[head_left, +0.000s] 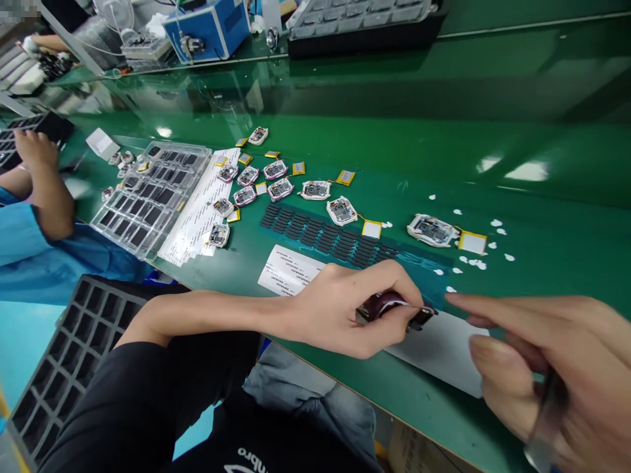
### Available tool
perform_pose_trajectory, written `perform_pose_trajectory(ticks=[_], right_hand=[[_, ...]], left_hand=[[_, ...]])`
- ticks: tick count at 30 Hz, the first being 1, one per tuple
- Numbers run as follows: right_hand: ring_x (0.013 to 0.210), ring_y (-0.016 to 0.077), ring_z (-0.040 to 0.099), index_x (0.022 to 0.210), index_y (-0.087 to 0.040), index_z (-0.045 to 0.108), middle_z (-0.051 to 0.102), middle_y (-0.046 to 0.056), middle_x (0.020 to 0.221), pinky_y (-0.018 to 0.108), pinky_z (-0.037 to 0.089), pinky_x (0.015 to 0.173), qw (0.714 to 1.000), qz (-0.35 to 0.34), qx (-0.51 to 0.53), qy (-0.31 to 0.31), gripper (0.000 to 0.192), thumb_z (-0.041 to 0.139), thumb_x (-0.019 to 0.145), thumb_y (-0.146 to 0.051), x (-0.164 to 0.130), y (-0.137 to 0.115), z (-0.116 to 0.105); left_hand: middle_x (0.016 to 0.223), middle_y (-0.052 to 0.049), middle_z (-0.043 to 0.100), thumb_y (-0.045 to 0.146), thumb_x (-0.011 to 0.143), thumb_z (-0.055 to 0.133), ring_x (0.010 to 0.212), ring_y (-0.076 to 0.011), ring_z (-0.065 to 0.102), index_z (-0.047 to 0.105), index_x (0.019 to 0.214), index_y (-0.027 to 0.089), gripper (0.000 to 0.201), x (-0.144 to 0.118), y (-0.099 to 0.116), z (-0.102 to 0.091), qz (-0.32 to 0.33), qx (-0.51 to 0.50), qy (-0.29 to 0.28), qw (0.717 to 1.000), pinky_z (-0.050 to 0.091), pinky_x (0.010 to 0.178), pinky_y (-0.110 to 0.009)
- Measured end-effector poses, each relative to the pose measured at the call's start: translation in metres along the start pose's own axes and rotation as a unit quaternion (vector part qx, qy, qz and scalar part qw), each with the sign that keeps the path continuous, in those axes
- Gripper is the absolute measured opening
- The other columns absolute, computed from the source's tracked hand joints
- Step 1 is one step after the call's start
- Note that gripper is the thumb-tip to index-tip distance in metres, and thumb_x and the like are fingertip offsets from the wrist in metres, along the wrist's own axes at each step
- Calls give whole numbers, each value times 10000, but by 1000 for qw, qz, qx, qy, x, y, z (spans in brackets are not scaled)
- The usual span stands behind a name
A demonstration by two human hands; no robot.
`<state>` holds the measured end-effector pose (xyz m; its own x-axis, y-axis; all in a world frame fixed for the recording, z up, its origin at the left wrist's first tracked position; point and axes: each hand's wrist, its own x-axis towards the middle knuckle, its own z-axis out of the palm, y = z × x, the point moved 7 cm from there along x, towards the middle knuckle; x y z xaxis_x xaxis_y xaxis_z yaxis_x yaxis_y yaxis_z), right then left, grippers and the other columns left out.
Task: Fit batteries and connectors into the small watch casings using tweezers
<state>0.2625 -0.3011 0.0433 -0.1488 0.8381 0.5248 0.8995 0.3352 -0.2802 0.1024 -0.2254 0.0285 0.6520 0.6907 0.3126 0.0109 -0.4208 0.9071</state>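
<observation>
Fingers of your left hand [345,309] are closed around a small maroon device [389,305], pinning it low over the green surface [542,217] just above a white sheet [444,355] near the front edge. Your right hand [552,368] hovers just beside it, blurred, with the forefinger stretched out toward the device and the other fingers curled; something thin and dark seems tucked in that hand, but you cannot tell what it is or whether it is truly gripped.

Just beyond your left hand lies a sheet of dark foam strips [325,236], with a printed label sheet [288,269] touching its near edge. Farther out, small circuit modules with yellow battery packs [432,230] are spread in a loose row, and white paper dots [476,263] are scattered to the right. A clear compartment tray [148,197] sits to the left, beside a co-worker's arm [44,190] in a blue sleeve. A black grid tray [69,355] rests on your lap side, below the surface edge.
</observation>
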Motion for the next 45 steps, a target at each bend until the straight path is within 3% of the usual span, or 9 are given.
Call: perform_pose_trajectory(ticks=[2, 11, 18, 24, 28, 33, 37, 42, 45], right_hand=[[735, 124, 701, 1191, -350, 660, 761, -16, 920, 260, 486, 524, 998, -37, 30, -48, 181, 545, 1056, -384, 14, -13, 8], [567, 101, 618, 1009, -288, 632, 709, -40, 824, 256, 466, 505, 993, -22, 110, -30, 57, 591, 1038, -317, 25, -14, 16], [511, 107, 549, 973, -285, 631, 651, -54, 745, 256, 424, 452, 985, 44, 162, -47, 95, 620, 1018, -368, 26, -7, 24], [473, 110, 509, 962, -299, 645, 633, -65, 714, 293, 392, 429, 988, 83, 129, 1, 58, 652, 994, -347, 20, -8, 20], [467, 122, 502, 920, -315, 667, 613, -64, 659, 316, 386, 423, 985, 95, 146, -6, 138, 634, 996, -425, 23, -6, 22], [633, 152, 623, 785, -304, 642, 685, -15, 727, 347, 468, 576, 978, 127, 164, 2, 315, 502, 1055, -386, 27, 7, 13], [797, 194, 663, 765, -300, 639, 679, 16, 768, 408, 482, 711, 967, 186, 174, 22, 422, 386, 1091, -391, 26, 20, 3], [582, 161, 650, 761, -303, 738, 710, -12, 666, 377, 494, 585, 949, 271, 153, -40, 493, 468, 1043, -603, 20, 46, 17], [599, 183, 702, 753, -320, 751, 723, -18, 636, 371, 526, 579, 957, 248, 138, -64, 532, 454, 1023, -670, 22, 51, 25]], left_hand=[[667, 33, 654, 269, 930, 532, 522, -60, 548, 584, 943, 192, 94, -1, -2, 3, -14, 6, -27, 1000, 455, 514, -172], [802, 26, 675, 286, 951, 582, 634, -89, 640, 530, 1128, 207, 200, -5, -14, 7, -91, -31, -65, 993, 504, 607, -201], [842, 3, 721, 317, 958, 581, 672, -113, 679, 523, 1158, 211, 234, -5, -17, 7, -118, -40, -74, 989, 527, 638, -229], [860, -18, 741, 317, 975, 582, 749, -126, 719, 581, 1190, 183, 253, -2, -18, 6, -109, -31, -93, 989, 564, 678, -227], [829, -10, 735, 347, 949, 679, 708, -120, 728, 602, 1110, 174, 248, 0, -24, 8, -130, -118, -75, 982, 592, 669, -226], [771, 8, 692, 403, 864, 813, 527, -63, 614, 602, 962, 169, 330, 6, -32, 3, -189, -229, -35, 954, 506, 499, -187], [770, 1, 673, 304, 905, 735, 535, -41, 526, 572, 949, 173, 214, 10, -34, -6, -195, -205, 5, 959, 453, 499, -193], [801, -16, 663, 261, 927, 655, 612, -66, 529, 544, 968, 177, 145, 6, -34, -4, -173, -158, 6, 972, 418, 532, -213], [765, 23, 620, 276, 947, 626, 588, -62, 490, 535, 995, 191, 133, 2, -39, 2, -168, -111, -11, 979, 398, 533, -216]])
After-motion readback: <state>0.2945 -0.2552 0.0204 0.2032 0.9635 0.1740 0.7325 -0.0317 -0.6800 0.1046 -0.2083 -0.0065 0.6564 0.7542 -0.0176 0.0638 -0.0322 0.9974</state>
